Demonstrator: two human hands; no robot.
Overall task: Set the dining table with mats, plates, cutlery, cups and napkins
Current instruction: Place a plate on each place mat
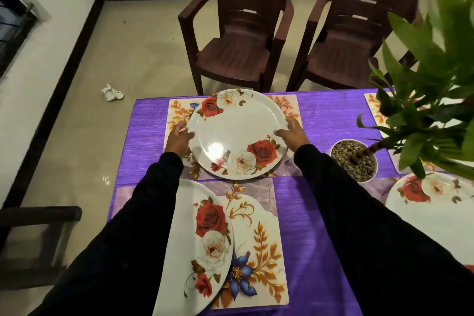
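A white plate with red and white roses (237,133) sits over the far floral mat (177,110) on the purple tablecloth (325,115). My left hand (178,140) grips its left rim and my right hand (295,132) grips its right rim. A second rose plate (202,241) lies on the near floral mat (259,251), partly hidden by my left sleeve. At the right edge, a third rose plate (433,202) rests on a mat.
A white pot of pebbles (355,160) with a leafy green plant (436,67) stands right of my right arm. Another mat (375,108) lies behind the leaves. Two brown plastic chairs (241,41) face the table's far edge. Crumpled paper (112,92) lies on the floor.
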